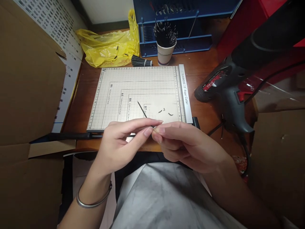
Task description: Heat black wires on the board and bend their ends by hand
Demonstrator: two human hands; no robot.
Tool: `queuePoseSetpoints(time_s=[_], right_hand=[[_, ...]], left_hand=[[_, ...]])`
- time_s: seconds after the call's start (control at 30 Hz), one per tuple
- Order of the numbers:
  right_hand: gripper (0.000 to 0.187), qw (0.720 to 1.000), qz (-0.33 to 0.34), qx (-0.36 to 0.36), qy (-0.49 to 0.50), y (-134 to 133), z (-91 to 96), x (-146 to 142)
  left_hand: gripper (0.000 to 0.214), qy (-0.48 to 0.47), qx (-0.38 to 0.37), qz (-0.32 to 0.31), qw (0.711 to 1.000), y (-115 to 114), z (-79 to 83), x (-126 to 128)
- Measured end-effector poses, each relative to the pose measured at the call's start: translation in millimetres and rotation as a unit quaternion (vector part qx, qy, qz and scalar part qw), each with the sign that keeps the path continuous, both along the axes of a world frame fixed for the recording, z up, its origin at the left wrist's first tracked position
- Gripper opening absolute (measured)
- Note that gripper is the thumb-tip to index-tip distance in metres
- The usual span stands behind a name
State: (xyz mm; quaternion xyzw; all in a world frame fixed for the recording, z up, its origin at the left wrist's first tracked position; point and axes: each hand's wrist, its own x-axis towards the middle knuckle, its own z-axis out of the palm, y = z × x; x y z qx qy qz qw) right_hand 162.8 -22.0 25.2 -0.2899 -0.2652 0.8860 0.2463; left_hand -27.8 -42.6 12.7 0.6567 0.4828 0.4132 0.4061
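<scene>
A thin black wire (142, 109) slants over the paper cutter board (119, 76), its far end pointing away from me. My left hand (124, 138) is closed on it between thumb and forefinger, with the thumb on the near side. My right hand (183, 140) pinches the wire's near end, fingertips touching those of the left. The very tip between the fingers looks pale and is mostly hidden. Several small black scraps (170, 114) lie on the board just beyond my hands.
Behind the board stand a paper cup (165, 54) full of black wires, a tied wire bundle (141, 61) and a yellow plastic bag (107, 47). A blue rack (176, 44) is at the back. At right is a heat gun (228, 86); cardboard (28, 95) walls the left.
</scene>
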Motion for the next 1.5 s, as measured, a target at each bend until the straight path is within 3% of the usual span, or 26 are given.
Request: queuePoseSetpoints(time_s=[0.23,0.57,0.93,1.13,1.5], right_hand=[[0.024,1.0,0.008,-0.005,0.002,1.0,0.1,1.2],[0.025,1.0,0.013,-0.012,0.007,-1.1,-2.0,2.5],[0.023,0.981,-0.061,0.14,-0.121,-7.3,0.0,-3.9],[0.028,0.955,-0.041,0.23,-0.184,-12.3,-4.2,-1.4],[0.029,0.982,-0.046,0.141,-0.116,-12.5,-8.0,1.5]], left_hand=[[0.018,0.021,0.034,0.013,0.999,-0.8,3.5,2.8],[0.02,0.028,0.016,0.008,0.999,-2.5,3.8,1.0],[0.022,0.104,0.054,0.018,0.993,-7.5,5.0,4.5],[0.019,0.176,0.117,0.04,0.977,-14.4,6.8,8.2],[0.015,0.199,0.126,0.049,0.971,-13.2,6.1,11.5]])
